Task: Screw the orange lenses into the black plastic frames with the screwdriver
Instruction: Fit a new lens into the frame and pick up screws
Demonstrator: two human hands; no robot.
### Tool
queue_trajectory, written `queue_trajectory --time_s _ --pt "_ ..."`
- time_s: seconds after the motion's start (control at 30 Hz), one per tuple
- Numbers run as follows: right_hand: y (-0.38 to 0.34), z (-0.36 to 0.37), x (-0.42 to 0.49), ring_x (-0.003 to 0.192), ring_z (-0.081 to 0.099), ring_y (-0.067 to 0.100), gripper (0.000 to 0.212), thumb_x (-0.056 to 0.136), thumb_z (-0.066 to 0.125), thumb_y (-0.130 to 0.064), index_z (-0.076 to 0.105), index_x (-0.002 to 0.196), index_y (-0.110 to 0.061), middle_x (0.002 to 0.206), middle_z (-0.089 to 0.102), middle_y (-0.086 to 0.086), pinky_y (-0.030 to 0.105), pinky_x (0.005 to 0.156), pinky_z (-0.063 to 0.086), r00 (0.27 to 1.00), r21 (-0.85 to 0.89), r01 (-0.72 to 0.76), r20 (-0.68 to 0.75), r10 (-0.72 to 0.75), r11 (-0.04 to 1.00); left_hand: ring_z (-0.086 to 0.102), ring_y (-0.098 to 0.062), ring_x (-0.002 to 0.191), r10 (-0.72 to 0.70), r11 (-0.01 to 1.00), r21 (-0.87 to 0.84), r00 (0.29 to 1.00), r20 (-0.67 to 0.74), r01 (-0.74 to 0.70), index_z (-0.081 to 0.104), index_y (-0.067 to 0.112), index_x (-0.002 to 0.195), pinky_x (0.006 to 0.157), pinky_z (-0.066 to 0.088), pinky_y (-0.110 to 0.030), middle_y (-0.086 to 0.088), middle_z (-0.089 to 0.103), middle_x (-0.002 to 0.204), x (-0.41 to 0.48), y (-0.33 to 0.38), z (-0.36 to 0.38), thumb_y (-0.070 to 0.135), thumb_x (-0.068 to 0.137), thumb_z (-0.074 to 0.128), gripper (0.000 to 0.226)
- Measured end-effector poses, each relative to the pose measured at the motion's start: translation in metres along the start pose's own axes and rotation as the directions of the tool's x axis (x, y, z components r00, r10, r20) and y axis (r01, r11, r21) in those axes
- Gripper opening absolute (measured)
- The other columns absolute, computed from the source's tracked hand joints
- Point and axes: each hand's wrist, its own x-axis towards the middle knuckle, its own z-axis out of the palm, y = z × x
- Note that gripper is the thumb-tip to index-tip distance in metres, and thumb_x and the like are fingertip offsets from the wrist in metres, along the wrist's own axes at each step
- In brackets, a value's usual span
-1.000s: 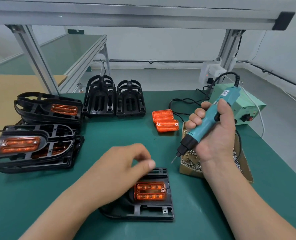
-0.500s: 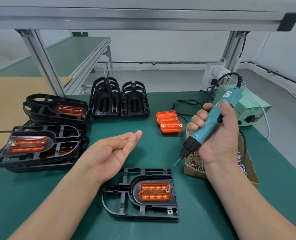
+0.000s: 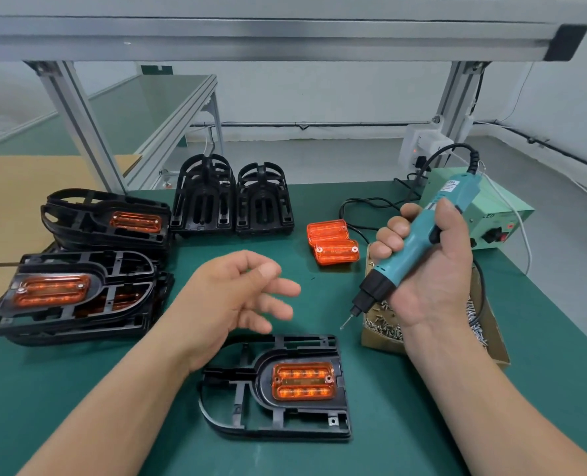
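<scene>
A black plastic frame (image 3: 263,383) lies flat on the green bench (image 3: 79,389) at the near centre. An orange lens (image 3: 303,381) is seated in its right half, with a screw hole showing at each upper corner.

The left hand (image 3: 226,304) hovers above the bench just beyond the frame's far left edge. Its palm is turned inward and its fingers are loosely spread. It holds nothing and touches nothing, and its fingertips are blurred.

The right hand (image 3: 429,280) is up and to the right of the frame, with its fingers and thumb wrapped round the teal body of an electric screwdriver (image 3: 410,245). The tool slants down to the left. Its bit tip is in the air near the frame's far right corner, clear of both lens and frame. A black cable runs from the tool's top end.

Under that hand sits a cardboard box of screws (image 3: 378,341). Two loose orange lenses (image 3: 333,242) lie stacked farther back, between the two hands. A pale green power unit (image 3: 491,214) stands at the right rear.

On the left are two stacks of frames fitted with lenses (image 3: 79,297), and two stacks of empty frames (image 3: 233,201) stand at the back
</scene>
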Motion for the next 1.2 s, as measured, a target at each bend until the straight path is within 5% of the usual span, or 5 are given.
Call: queue_trajectory --time_s 0.13,0.27,0.43,0.7,1.2 --pt "-0.003 0.004 -0.004 0.062 0.046 0.014 0.031 0.103 0.056 -0.044 0.059 0.100 -0.012 0.078 0.047 0.001 0.026 0.058 0.044 1.000 0.034 0.008 0.010 -0.008 0.999 0.069 -0.013 0.066 0.143 0.924 0.357 0.990 0.014 -0.138 0.083 0.030 0.098 0.054 0.051 -0.022 -0.004 0.077 0.086 -0.007 -0.004 0.017 0.025 0.093 0.075 0.012" --pt "-0.006 0.009 -0.006 0.062 0.044 0.013 0.034 0.102 0.055 -0.045 0.058 0.099 -0.012 0.078 0.046 0.000 0.026 0.057 0.043 1.000 0.067 0.022 0.012 -0.023 0.997 0.078 -0.016 0.079 0.130 0.902 0.403 0.987 0.093 -0.156 0.078 0.035 0.099 0.061 0.055 -0.020 -0.001 0.080 0.091 -0.015 -0.008 0.033 0.011 0.104 0.065 0.028" --pt "-0.010 0.012 -0.008 0.061 0.043 0.013 0.035 0.104 0.051 -0.046 0.057 0.097 -0.012 0.078 0.044 0.000 0.026 0.057 0.042 0.999 0.103 0.035 0.023 -0.038 0.994 0.078 -0.012 0.081 0.067 0.887 0.442 0.985 0.157 -0.131 0.075 0.036 0.097 0.064 0.057 -0.020 0.004 0.080 0.089 -0.023 -0.012 0.049 0.021 0.100 0.065 0.018" --pt "-0.010 0.015 -0.010 0.061 0.043 0.013 0.036 0.105 0.049 -0.046 0.057 0.098 -0.012 0.078 0.044 0.000 0.026 0.057 0.042 0.998 0.087 0.043 0.048 -0.048 0.995 0.078 -0.008 0.084 0.077 0.889 0.446 0.994 0.082 -0.105 0.079 0.044 0.105 0.068 0.059 -0.019 0.006 0.080 0.083 -0.025 -0.018 0.052 0.021 0.095 0.070 0.026" --pt "-0.003 0.013 -0.011 0.062 0.044 0.014 0.032 0.103 0.051 -0.043 0.057 0.100 -0.012 0.078 0.044 0.001 0.028 0.059 0.043 0.994 0.043 0.059 0.089 -0.063 0.997 0.075 -0.001 0.097 0.150 0.797 0.565 0.976 0.160 -0.215 0.053 0.054 0.127 0.095 0.055 -0.040 0.018 0.079 0.098 -0.026 -0.020 0.056 0.027 0.098 0.066 0.041"
